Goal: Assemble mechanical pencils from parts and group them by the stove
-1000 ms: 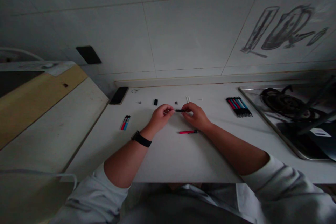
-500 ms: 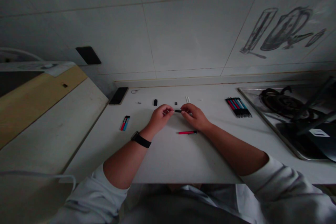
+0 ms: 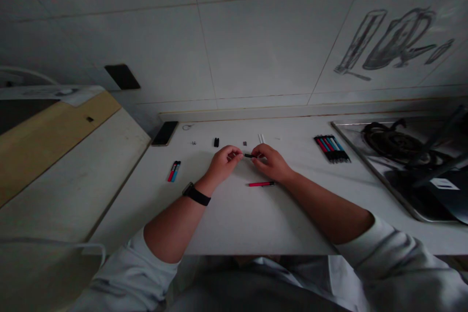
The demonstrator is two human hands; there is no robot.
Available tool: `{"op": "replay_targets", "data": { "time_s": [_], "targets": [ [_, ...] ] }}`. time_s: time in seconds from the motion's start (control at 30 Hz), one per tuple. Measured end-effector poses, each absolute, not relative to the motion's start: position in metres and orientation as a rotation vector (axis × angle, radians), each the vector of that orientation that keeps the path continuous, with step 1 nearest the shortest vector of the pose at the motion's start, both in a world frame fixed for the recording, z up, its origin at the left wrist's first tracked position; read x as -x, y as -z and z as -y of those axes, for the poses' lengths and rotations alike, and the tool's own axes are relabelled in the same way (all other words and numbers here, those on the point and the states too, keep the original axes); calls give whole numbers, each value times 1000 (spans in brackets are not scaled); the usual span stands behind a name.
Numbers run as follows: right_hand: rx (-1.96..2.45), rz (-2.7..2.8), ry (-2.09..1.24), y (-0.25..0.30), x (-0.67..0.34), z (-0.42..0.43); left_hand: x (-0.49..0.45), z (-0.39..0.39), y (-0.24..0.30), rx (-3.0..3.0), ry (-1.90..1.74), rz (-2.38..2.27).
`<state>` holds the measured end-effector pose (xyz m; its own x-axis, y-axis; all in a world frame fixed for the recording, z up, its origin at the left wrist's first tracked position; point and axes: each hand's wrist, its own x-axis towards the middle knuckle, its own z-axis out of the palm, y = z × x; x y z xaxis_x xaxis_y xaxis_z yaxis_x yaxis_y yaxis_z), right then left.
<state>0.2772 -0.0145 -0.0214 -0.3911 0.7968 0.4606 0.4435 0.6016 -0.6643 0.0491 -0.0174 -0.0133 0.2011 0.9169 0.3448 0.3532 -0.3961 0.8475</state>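
Note:
Between my two hands is a short black pen part (image 3: 248, 155), slim and roughly level above the counter. The thumb and fingers of my right hand (image 3: 271, 163) pinch its right end. My left hand (image 3: 225, 161) is closed in a pinch at its left end; whatever sits in those fingertips is too small to make out. Below the hands lies a red pen barrel (image 3: 260, 184) with a black clip end. Just beyond them are small dark springs or similar pieces (image 3: 244, 143) and white refill tubes (image 3: 261, 138).
Two black pieces (image 3: 216, 142) and tiny metallic bits (image 3: 193, 143) lie at the back. Red and blue barrels (image 3: 174, 171) are on the left, near a phone (image 3: 165, 133). Several assembled pens (image 3: 332, 149) lie right, beside the gas stove (image 3: 398, 151).
The black pen part has tilted slightly, its right end now a little lower. My right fingers have shifted a bit around it; my left hand stays nearly still.

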Motion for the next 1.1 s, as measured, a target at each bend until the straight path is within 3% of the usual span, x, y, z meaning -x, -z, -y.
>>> {"op": "replay_targets", "data": {
  "time_s": [0.8,1.1],
  "targets": [
    [948,2097,-508,25,-280,11,-48,15,19,-1885,-1175,-1162],
    [881,2202,-344,19,-278,14,-47,19,18,-2248,-1043,-1110]
  ]
}}
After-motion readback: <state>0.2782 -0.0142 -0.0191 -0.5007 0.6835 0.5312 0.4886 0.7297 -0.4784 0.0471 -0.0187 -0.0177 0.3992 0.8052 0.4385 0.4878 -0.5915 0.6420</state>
